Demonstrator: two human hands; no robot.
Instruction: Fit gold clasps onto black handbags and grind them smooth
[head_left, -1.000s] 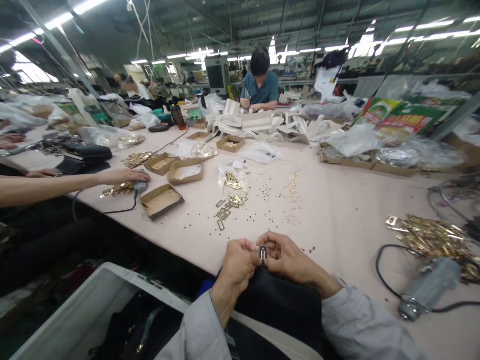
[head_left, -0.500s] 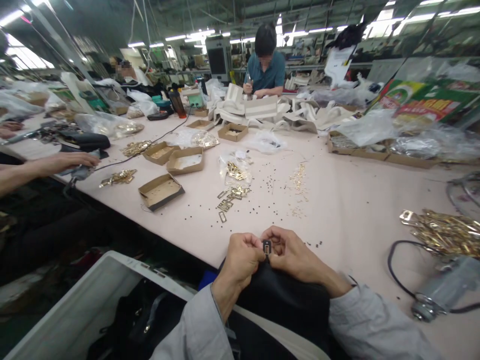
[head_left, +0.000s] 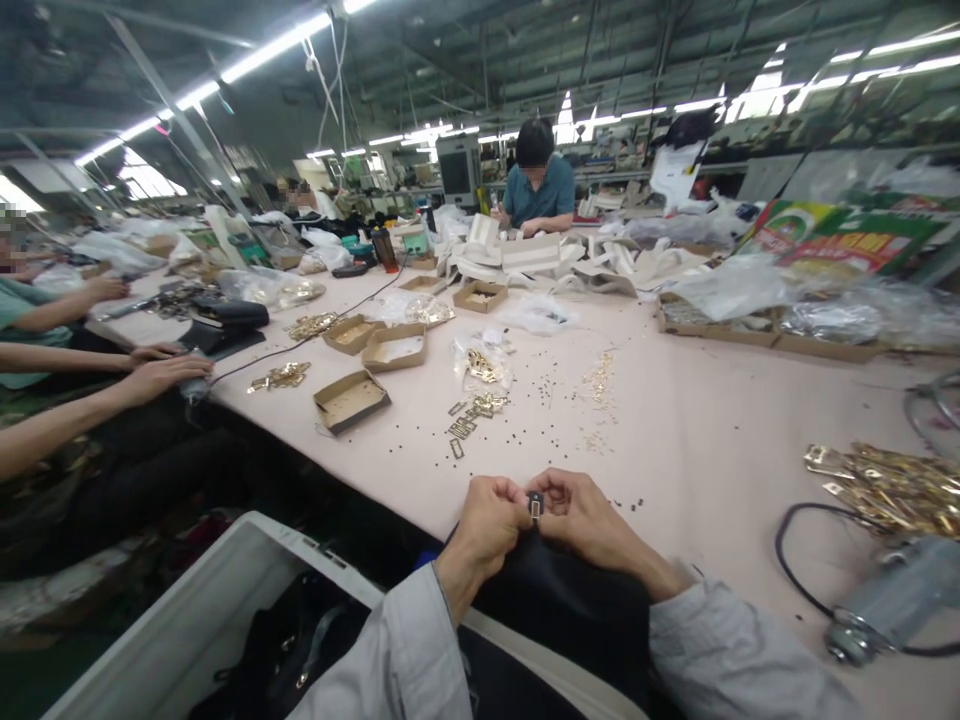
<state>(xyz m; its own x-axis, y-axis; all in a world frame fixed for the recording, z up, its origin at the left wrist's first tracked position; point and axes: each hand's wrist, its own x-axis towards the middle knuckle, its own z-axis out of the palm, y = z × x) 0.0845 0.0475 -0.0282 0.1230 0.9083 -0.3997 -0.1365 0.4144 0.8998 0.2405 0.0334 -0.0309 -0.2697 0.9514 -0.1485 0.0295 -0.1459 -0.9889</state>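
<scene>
Close to the table's near edge, my left hand (head_left: 487, 528) and my right hand (head_left: 589, 520) meet with their fingers pinched. Between the fingertips is a small black tab (head_left: 535, 497) with a narrow rectangular metal frame on it. Both hands grip this tab, one from each side. Below them a black leather-like piece (head_left: 570, 600), perhaps a bag, hangs over the edge onto my lap; the fingers hide where it joins the tab. Beyond my hands lie gold rectangular frames (head_left: 465, 425), some spilling from a clear plastic bag (head_left: 501, 352).
Tiny gold pieces (head_left: 600, 380) and black bits are scattered mid-table. Cardboard boxes (head_left: 352, 402) stand left. Gold metal parts (head_left: 885, 485) and a grey corded tool (head_left: 892, 595) lie right. A white crate (head_left: 225, 580) holds black items. A co-worker's hand (head_left: 172, 375) rests on another tool.
My view has tilted up and turned slightly left, bringing more of the co-workers at left into sight. Both hands keep their pinch on the tab, almost unmoved.
</scene>
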